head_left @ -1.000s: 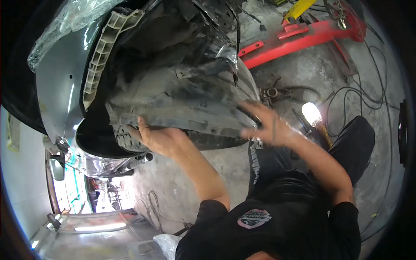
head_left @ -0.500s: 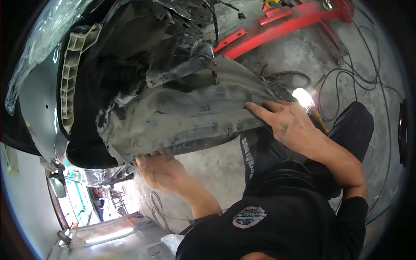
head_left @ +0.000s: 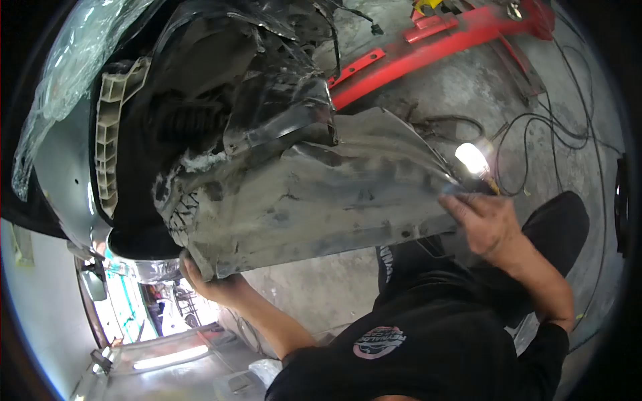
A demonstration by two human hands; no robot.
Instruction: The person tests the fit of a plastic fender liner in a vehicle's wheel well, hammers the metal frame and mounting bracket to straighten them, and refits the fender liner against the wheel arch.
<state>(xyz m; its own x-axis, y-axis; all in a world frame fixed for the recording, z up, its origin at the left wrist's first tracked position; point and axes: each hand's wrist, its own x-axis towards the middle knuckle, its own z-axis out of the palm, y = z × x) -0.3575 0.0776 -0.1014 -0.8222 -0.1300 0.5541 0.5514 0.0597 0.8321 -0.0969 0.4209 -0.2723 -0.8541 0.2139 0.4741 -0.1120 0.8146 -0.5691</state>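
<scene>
A grey, dusty wheel arch liner (head_left: 314, 200) stretches across the middle of the head view, its left part inside the car's wheel well (head_left: 194, 73). My left hand (head_left: 212, 286) grips the liner's lower left corner, with the fingertips partly hidden behind the edge. At the other end, my right hand (head_left: 487, 220) pinches the right tip between thumb and fingers. Above the liner hangs a torn black plastic panel (head_left: 287, 100). White creases and frayed material mark the liner's left end.
A lit lamp (head_left: 471, 159) stands just beyond my right hand. Behind it are a red metal beam (head_left: 428, 53) and black cables (head_left: 535, 117) on the concrete floor. On the left are a pale ribbed bracket (head_left: 107, 147), the silver body panel (head_left: 63, 167) and clear plastic wrap (head_left: 73, 73).
My right hand has shifted right from the liner's upper surface to its tip and closed on it. My left hand has moved left and down. The liner's surface now faces me more broadly.
</scene>
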